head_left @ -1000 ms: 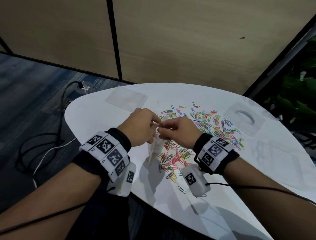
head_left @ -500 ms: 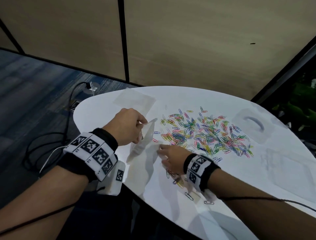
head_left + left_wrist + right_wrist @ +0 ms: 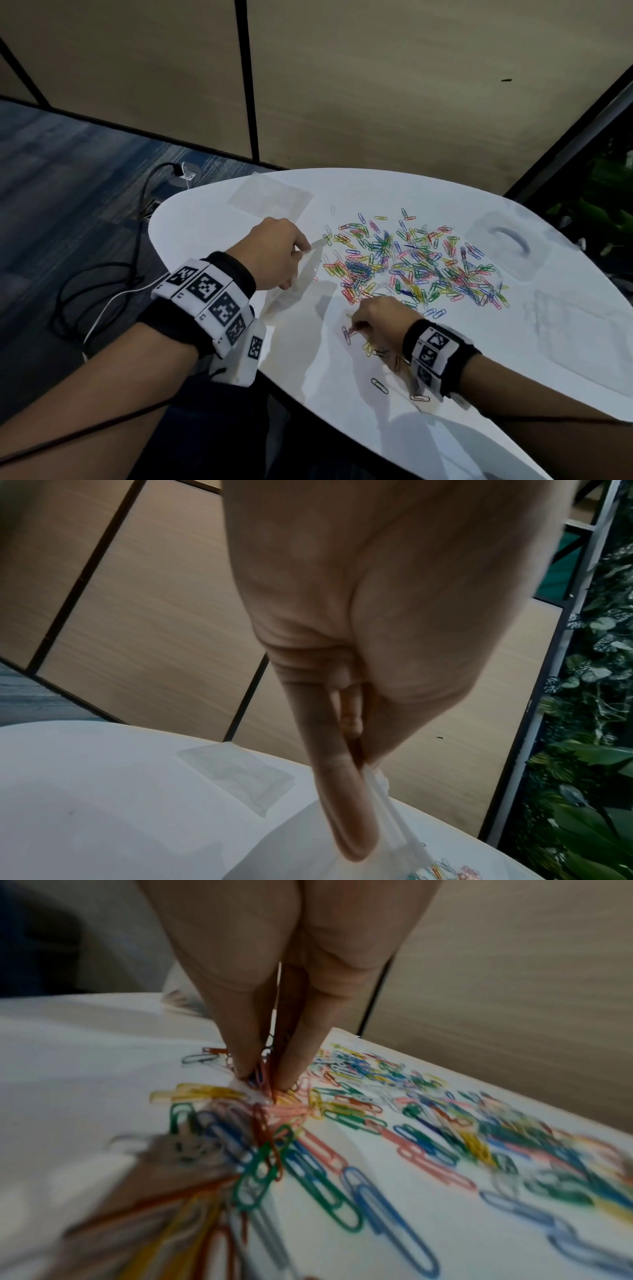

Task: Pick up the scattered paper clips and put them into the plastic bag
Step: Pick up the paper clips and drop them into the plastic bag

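The left hand [image 3: 274, 253] pinches the top edge of a small clear plastic bag [image 3: 301, 274] between thumb and forefinger and holds it up above the left part of the white rounded table [image 3: 212, 219]; the bag hangs down with its lower end near the table surface. In the left wrist view the forefinger [image 3: 342, 804] lies along the bag's mouth strip.

The right hand [image 3: 380, 322] is low on the table near its front edge, with the fingertips [image 3: 246, 1066] pressed close together on a small bunch of coloured paper clips [image 3: 267, 1085]; a few red and blue clips stand between the fingertips, so the hand pinches them. The main heap of scattered coloured paper clips [image 3: 411, 267] covers the middle of the table, just behind the right hand, and some single clips [image 3: 379, 385] lie near the front edge beside the right wrist.

A flat clear bag [image 3: 270, 197] lies at the far left edge of the table, and a clear package with a white handle shape [image 3: 510, 240] lies at the far right side.
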Tool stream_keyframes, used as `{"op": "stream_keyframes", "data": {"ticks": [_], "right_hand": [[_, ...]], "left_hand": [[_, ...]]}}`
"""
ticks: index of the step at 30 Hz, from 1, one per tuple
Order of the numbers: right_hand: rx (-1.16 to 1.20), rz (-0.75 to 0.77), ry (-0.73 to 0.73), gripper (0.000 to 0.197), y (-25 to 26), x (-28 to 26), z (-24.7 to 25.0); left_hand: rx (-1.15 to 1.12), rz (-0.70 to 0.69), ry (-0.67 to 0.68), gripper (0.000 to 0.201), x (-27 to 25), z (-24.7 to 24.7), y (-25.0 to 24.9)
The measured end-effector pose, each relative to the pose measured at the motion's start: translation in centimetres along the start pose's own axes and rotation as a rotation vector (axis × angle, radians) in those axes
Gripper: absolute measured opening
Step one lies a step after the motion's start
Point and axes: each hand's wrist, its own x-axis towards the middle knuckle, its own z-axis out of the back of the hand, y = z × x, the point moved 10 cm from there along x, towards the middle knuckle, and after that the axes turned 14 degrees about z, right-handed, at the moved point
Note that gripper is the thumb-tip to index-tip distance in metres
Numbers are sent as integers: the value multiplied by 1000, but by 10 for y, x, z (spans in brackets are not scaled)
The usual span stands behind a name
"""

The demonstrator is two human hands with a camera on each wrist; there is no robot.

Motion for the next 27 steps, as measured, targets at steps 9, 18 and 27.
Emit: {"op": "stream_keyframes", "data": {"ticks": [9,18,27], "right_hand": [[855,-429,-549,17,-66,-40,53],[1763,-316,-760,26,-20,-14,73],[1271,-386,-718,7,-17,-11,75]], "left_hand": [[67,-40,40,32,2,-22,-17],[-40,-51,24,30,4,-32,-31],[-133,-125,68,29,-3,-40,-50]]}}
